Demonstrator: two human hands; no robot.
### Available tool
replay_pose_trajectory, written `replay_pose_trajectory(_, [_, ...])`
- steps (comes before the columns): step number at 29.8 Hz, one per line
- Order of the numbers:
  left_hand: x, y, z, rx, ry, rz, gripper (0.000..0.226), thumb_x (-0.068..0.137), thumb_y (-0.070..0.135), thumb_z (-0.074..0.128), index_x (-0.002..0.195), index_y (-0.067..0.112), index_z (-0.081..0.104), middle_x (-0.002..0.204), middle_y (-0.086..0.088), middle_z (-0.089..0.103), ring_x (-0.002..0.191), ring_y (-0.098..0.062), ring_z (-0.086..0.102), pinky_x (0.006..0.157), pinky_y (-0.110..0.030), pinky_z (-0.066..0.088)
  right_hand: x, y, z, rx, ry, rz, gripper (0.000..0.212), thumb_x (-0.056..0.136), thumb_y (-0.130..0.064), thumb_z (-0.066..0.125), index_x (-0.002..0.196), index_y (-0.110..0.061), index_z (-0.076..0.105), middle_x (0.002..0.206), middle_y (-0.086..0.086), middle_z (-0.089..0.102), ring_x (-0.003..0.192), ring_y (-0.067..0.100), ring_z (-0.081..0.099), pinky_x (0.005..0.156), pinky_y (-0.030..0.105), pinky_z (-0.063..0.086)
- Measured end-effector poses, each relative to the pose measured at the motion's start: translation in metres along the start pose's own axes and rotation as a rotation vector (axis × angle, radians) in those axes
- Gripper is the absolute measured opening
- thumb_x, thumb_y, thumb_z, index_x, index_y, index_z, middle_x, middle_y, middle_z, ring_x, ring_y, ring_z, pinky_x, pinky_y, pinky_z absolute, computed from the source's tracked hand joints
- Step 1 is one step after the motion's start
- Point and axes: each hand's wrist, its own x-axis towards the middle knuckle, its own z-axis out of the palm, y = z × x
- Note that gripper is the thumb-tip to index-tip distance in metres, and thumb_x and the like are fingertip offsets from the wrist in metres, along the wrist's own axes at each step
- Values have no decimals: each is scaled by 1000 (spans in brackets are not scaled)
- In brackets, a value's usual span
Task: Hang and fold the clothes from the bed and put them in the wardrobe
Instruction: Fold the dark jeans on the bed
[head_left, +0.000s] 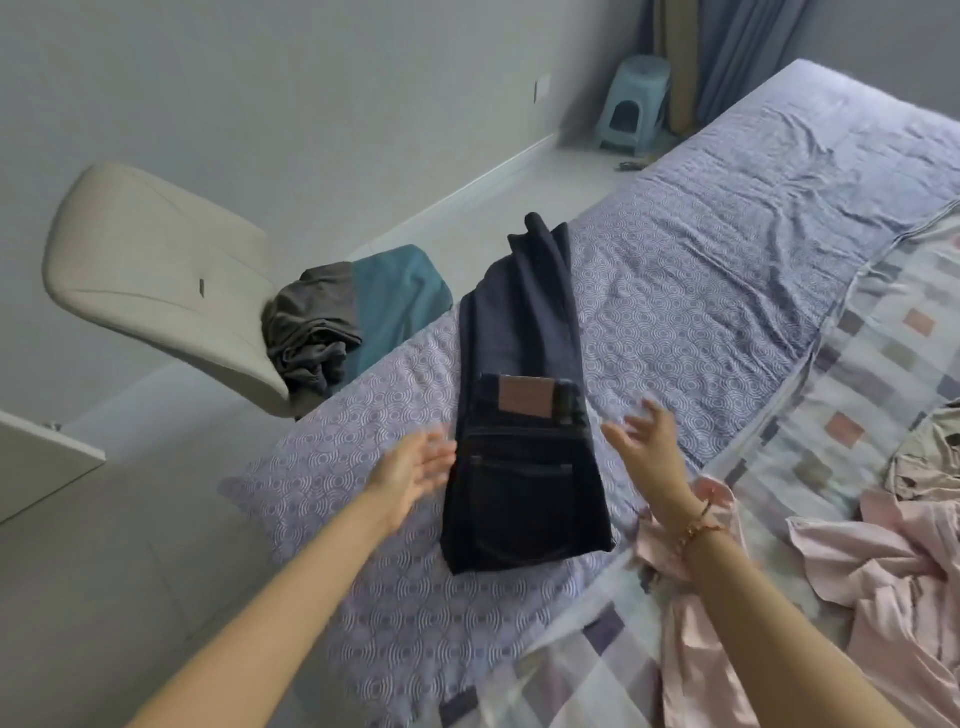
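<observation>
Dark blue jeans (524, 415) lie on the bed (727, 260), folded lengthwise, waistband and brown leather patch near me, legs stretching away. My left hand (415, 470) hovers open just left of the jeans' hip, fingers blurred. My right hand (649, 452) is open on the right side of the jeans, fingers spread, a bracelet on its wrist. Neither hand holds anything. A pink garment (857, 571) lies crumpled on the bed at right, under my right forearm.
A beige chair (156, 270) stands left of the bed with grey and teal folded clothes (358, 312) on its seat. A checked quilt (857, 374) covers the bed's right side, with a beige garment (924, 457) on it. A light blue stool (631, 104) stands by the curtains.
</observation>
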Motion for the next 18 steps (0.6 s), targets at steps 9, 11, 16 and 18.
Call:
replay_pose_trajectory(9, [93,-117,-41,711,132,-86,24,96,5,45,78,13,59,77,-2,57,77,-15,50,58,-23,34,22,97,44,-410,-203,161,31,80,-35,72,76,-6,62,74,1,58,75,20,58,60,25,38])
replay_pose_trajectory(11, [98,-120,-36,848,82,-40,35,92,-5,41,77,16,65,76,-3,57,74,-14,51,64,-21,35,26,88,45,-404,-178,92,37,77,-36,73,61,-9,53,62,-1,50,61,17,50,53,22,33])
replay_pose_trajectory(16, [96,-126,-28,874,74,15,20,89,-2,52,107,6,59,90,1,63,96,-20,60,70,-11,46,22,99,42,-188,-318,227,23,85,-26,68,89,-4,61,83,4,68,79,17,64,69,30,50])
replay_pose_trajectory(18, [95,-127,-21,1005,11,15,8,90,10,55,97,13,56,94,-3,65,100,-26,61,80,-28,52,14,124,35,-127,-214,296,22,89,-21,62,80,-1,63,77,10,66,73,19,61,68,36,46])
